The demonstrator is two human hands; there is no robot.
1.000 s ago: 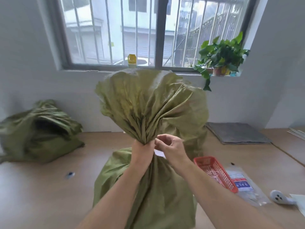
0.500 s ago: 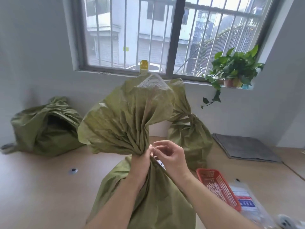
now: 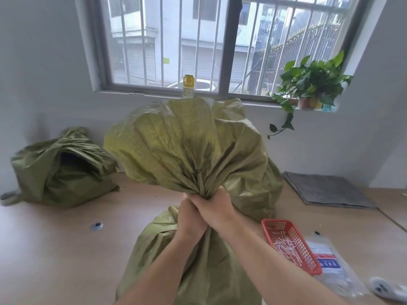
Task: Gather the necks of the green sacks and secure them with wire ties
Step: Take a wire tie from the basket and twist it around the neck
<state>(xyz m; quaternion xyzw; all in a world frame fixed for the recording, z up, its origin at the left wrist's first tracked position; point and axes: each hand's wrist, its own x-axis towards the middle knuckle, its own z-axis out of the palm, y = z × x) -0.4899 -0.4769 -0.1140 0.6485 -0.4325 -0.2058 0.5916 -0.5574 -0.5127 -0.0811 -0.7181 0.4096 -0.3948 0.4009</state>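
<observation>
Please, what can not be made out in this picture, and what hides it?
Head view:
Any wire tie on the neck of the front sack: left hand and right hand cover it.
Neck of the rear sack: hidden behind the front sack's fanned top.
Body of the bottle: hidden by that sack.
Label on the plastic bag: too blurred to read.
White object: cut off by the right edge.
</observation>
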